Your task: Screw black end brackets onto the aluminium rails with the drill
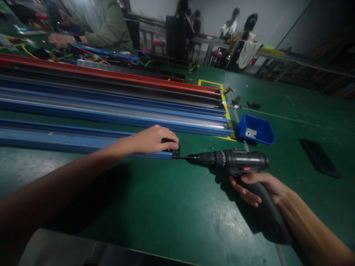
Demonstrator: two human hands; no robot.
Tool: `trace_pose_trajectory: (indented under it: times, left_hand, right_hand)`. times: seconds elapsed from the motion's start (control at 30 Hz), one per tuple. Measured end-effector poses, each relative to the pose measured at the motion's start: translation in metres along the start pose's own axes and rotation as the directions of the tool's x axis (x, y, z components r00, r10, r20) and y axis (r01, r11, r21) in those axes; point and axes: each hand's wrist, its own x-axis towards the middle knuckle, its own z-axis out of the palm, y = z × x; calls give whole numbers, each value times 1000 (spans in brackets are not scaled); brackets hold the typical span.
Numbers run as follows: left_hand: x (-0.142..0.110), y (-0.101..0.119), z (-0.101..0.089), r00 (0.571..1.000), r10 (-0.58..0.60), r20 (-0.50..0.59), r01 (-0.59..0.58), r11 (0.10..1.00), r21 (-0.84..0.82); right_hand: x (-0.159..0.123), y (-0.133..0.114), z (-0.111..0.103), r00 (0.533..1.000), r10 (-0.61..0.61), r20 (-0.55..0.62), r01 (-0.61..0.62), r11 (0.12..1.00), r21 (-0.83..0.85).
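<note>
My right hand (257, 188) is wrapped round the handle of a black cordless drill (244, 160), which lies level and points left. Its long bit meets a small black end plate (176, 152) at the tip of a blue aluminium profile (69, 140). My left hand (155, 139) presses down over that same end, fingers curled over the profile and the plate. A tiny screw (211, 148) lies on the table just behind the drill's chuck.
Several blue, black and red profiles (111, 107) lie side by side behind. A blue bin (256, 129) holding a metal plate stands right of them, near a dark flat object (318, 157). Across the green table (172, 207), a person's sleeved arm (108, 29) is by wires.
</note>
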Motion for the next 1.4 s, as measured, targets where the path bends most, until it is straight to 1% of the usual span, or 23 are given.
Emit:
trace_pose_trajectory:
  times: [0.5,0.9,1.13,1.4]
  left_hand:
    - [0,0,0,1000,5,2,-5,1000,9]
    - [0,1,0,1000,0,10,0,1000,22]
    - [0,-1,0,1000,2,4,-2,1000,8]
    - [0,0,0,1000,8,0,-8,1000,11]
  right_hand:
    - [-3,1,-1,999,-4,-41,3,1000,-23]
    - [-1,2,-2,1000,-8,-22,8,1000,-14]
    - [-3,2,-2,999,2,-43,-3,1000,-15]
    - [-2,2,-3,999,-1,-33,0,1000,-10]
